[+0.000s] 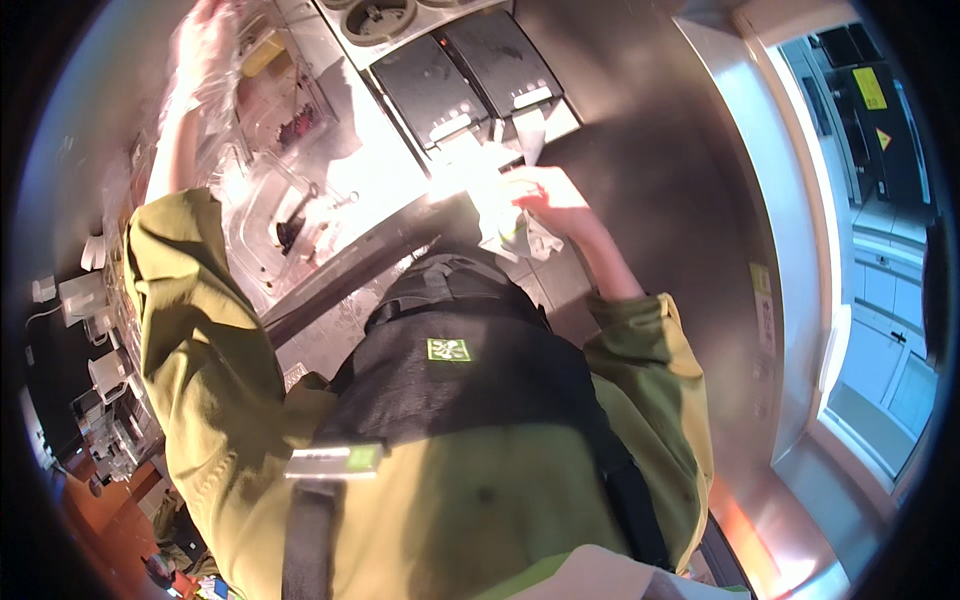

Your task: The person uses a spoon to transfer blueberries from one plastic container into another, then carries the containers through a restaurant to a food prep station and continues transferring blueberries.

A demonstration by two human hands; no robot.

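My left hand (206, 56), in a loose clear plastic glove, reaches over clear plastic food containers (307, 105) at the upper left; whether it holds anything cannot be made out. One container has a yellowish block and dark red bits in it. My right hand (544, 196) is bare and holds a crumpled white wrapper or cloth (517, 232) just past the counter's front edge. Glare hides part of it. Close above that hand are two black-lidded appliances (431, 94) with light handles, and a pale paper-like strip (530, 135) hangs from the right one.
Round dark fittings (377, 19) sit behind the lids. A clear tray (277, 217) with dark pieces lies near the counter's front edge. White jugs (109, 375) stand at the far left. A steel wall and a framed opening (832, 300) are on the right. Another person (180, 536) shows at lower left.
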